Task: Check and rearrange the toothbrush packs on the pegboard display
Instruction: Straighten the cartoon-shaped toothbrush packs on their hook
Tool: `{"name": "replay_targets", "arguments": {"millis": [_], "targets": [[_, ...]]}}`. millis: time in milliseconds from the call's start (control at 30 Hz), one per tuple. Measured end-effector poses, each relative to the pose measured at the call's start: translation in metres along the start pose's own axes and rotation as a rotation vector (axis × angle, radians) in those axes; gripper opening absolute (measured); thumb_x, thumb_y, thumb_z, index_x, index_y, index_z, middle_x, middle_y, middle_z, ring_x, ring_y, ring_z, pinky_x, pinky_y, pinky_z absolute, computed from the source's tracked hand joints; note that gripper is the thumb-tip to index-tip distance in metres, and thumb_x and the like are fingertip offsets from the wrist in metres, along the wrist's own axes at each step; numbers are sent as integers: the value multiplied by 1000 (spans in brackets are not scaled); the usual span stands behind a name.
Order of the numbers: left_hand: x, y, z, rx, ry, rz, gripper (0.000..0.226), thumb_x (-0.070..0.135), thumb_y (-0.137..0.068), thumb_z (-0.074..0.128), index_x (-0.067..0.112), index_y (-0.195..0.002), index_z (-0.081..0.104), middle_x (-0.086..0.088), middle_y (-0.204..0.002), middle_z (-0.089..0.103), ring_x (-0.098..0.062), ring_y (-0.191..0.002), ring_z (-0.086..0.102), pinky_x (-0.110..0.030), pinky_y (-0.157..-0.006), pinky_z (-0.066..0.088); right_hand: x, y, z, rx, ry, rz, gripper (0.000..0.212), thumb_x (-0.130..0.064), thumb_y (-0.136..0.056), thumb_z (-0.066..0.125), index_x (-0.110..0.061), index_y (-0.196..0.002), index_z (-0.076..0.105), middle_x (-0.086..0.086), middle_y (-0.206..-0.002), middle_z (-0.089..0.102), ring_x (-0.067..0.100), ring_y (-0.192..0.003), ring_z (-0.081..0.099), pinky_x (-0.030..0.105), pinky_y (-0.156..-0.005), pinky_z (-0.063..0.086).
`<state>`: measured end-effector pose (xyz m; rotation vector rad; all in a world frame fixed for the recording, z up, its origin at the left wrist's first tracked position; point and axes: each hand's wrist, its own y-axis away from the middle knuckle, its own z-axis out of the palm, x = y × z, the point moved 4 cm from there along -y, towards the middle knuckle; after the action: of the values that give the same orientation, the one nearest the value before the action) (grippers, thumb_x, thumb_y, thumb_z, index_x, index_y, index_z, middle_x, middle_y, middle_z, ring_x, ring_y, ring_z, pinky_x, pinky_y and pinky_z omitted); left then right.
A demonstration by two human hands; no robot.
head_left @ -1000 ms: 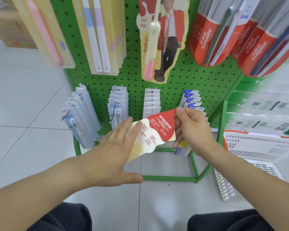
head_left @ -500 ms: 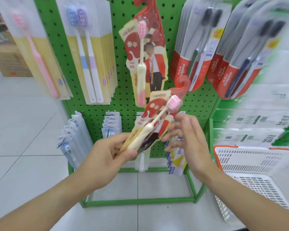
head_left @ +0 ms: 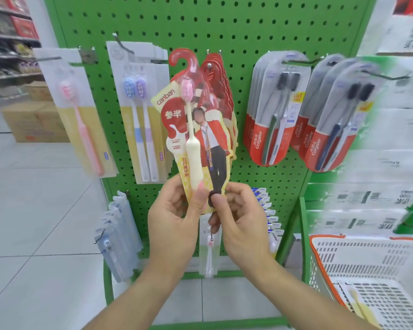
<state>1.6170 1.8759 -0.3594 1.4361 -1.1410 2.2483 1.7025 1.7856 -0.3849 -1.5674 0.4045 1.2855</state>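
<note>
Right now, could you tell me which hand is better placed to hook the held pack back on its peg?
Probably the left hand: it grips the pack higher; the right hand only pinches its bottom corner.

Green pegboard (head_left: 224,25), red-and-cream toothbrush pack (head_left: 200,139), seemingly white-and-orange basket (head_left: 320,248)

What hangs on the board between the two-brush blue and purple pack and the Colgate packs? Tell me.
In the head view, the stack of red canban packs hangs there on its hook; both hands hold another canban pack before it.
</note>
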Motion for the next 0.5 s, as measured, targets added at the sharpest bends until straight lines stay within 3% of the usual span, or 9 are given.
{"name": "replay_targets", "arguments": {"millis": [100,267,400,500], "targets": [[2,-1,0,6,-26,29,38,23,-91,68,25,-128,62,-2,-99,76,-19,-93,73,-39,-84,58,-3,-1,1,14,16,-23,12,-23,-95,63,-16,-105,60,5,-77,64,20,-56,60,37,-51,52],[2,-2,0,-29,-78,63,44,21,-93,67,43,-128,55,7,-90,74,-11,-85,71,-21,-79,55,-2,3,-1,43,29,-52,16,-27,-93,61,-16,-104,57,6,-78,67,23,-57,62,39,-54,54],[-1,0,0,-42,-103,86,47,21,-92,68,46,-129,53,9,-85,71,-9,-80,69,-17,-76,53,1,5,-2,52,32,-58,17,-27,-93,59,-12,-99,54,1,-73,67,23,-57,63,36,-56,54],[-4,-1,1,-29,-121,95,46,22,-92,68,46,-129,53,7,-84,70,-9,-78,69,-17,-73,53,1,5,-3,53,36,-55,18,-29,-93,60,-13,-100,54,2,-76,68,24,-58,63,44,-57,55]]}}
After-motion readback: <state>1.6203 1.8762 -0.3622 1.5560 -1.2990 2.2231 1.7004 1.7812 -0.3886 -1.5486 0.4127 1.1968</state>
